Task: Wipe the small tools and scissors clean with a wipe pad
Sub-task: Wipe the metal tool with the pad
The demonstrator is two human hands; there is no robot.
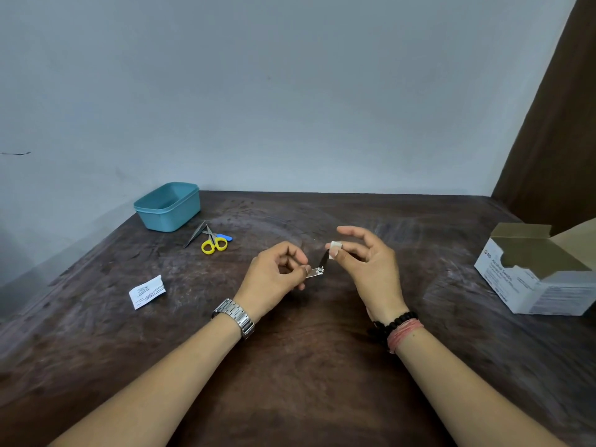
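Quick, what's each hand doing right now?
Left hand: pinches the nail clipper.
Right hand: pinches the wipe pad on the clipper's lever.

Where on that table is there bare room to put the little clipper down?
Bare wood lies between the torn wrapper and the left hand, between the right hand and the white box, and along the far edge right of the teal tub. It is crowded by the tub, where the scissors and tweezers lie together.
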